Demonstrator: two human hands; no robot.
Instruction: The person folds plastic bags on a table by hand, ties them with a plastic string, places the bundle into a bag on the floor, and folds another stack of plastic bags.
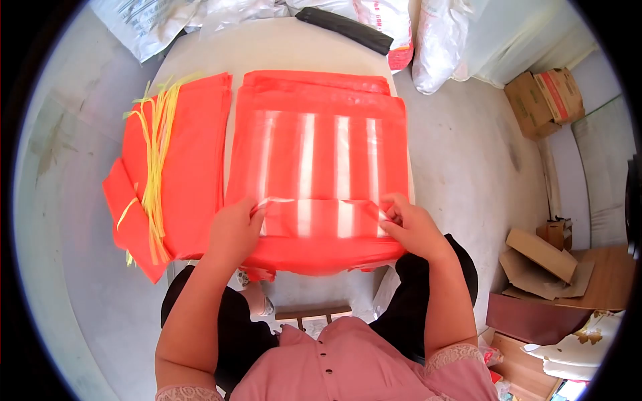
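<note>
A stack of red plastic sheets, which look like bags (321, 160), lies in front of me with pale glossy stripes down its middle. My left hand (237, 230) is closed at the left end of a raised edge of the top bag, thumb and fingers pinched together. At the right end of that same edge, my right hand (416, 228) pinches the plastic. Between both hands the edge runs nearly straight across, and the near part of the stack hangs over the table's front. Left of it, a second red pile (194, 140) carries a bundle of yellow ties (155, 154).
A rolled black bundle (344, 30) lies at the table's (267, 43) far edge. White sacks (441, 47) stand behind. Cardboard boxes (545, 100) sit on the floor at right, with an opened carton (545, 264) nearer. A small folded red bundle (130, 210) rests at the left.
</note>
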